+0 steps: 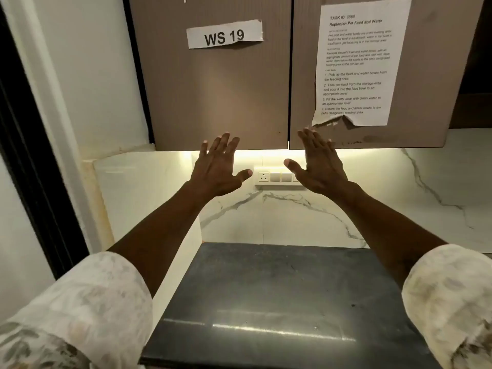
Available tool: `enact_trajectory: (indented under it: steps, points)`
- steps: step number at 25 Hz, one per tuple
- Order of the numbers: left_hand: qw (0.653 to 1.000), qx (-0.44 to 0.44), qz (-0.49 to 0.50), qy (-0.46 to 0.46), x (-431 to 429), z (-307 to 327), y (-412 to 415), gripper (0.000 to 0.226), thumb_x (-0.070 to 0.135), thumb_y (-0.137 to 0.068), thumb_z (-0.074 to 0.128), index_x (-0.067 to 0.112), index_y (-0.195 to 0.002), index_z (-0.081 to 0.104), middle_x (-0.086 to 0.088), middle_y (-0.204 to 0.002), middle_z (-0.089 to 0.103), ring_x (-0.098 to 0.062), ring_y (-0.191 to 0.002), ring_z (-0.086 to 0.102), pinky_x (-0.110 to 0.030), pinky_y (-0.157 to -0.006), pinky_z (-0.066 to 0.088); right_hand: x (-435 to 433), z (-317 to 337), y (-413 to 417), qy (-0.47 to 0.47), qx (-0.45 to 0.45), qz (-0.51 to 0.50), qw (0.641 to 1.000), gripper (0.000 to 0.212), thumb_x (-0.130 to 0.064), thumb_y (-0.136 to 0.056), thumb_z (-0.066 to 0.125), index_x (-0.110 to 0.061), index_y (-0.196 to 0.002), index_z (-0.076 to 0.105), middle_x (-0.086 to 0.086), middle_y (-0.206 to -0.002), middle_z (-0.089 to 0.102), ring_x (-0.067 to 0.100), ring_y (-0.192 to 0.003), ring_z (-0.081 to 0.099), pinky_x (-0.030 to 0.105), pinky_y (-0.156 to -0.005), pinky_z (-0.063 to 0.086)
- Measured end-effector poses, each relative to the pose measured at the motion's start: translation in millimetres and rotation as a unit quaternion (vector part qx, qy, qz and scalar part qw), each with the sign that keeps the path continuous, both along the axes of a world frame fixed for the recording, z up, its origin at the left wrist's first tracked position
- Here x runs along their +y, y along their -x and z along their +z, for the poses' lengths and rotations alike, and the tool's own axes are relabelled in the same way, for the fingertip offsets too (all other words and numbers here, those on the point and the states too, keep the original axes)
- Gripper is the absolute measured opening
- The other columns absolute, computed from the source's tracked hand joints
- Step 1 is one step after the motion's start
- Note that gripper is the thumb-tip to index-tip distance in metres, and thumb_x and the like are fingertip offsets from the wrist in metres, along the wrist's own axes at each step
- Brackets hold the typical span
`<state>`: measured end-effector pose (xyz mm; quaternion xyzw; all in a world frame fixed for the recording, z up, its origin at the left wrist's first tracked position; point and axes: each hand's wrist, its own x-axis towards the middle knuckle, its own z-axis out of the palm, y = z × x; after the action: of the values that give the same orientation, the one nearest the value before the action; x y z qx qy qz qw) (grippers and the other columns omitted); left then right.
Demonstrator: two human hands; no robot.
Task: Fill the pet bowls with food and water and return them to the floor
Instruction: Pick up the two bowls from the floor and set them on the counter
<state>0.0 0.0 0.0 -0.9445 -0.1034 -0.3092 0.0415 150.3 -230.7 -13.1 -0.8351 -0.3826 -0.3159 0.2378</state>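
**Q:** Fixed structures?
**A:** Wall cabinet (213, 89), two closed doors, above a dark countertop (279, 302); marble backsplash (292, 217) between them.
**Q:** Items mounted or raised?
**A:** Task sheet (359, 62) on the right door, lower edge torn. Left hand (221, 166): fingers straight and spread. Right hand (319, 166): fingers straight, closer together, thumb out. Both hold nothing; the fingertips overlap the doors' lower edge, possibly touching. Label "WS 19" (224, 35) on the left door. Socket strip (277, 177) between the hands.
**Q:** Pet bowls?
**A:** Location cannot be told from this view
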Motion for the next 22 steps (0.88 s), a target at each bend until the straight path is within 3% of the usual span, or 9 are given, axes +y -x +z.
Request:
enact_trajectory:
  steps: [12, 22]
  points:
    - [0.984, 0.089, 0.11, 0.104, -70, -113, 120, 0.094, 0.066, -0.096, 0.053, 0.021, -0.167, 0.012, -0.008, -0.176, 0.005, -0.023, -0.163, 0.004, -0.05, -0.131, 0.001, -34, -96, 79, 0.076, 0.079, 0.097, 0.989, 0.082, -0.057, -0.099, 0.052, -0.017, -0.164, 0.02, 0.006, -0.173, 0.016, 0.024, -0.16, 0.011, 0.051, -0.129, 0.009]
    - [0.945, 0.151, 0.232, 0.176, -32, -220, 263, 0.094, 0.068, -0.096, 0.051, 0.021, -0.167, 0.01, -0.01, -0.176, 0.005, -0.026, -0.163, 0.006, -0.053, -0.131, 0.004, 39, -210, 159, 0.153, 0.146, 0.187, 0.959, 0.082, -0.059, -0.099, 0.051, -0.016, -0.163, 0.022, 0.007, -0.172, 0.019, 0.025, -0.159, 0.014, 0.05, -0.129, 0.01]
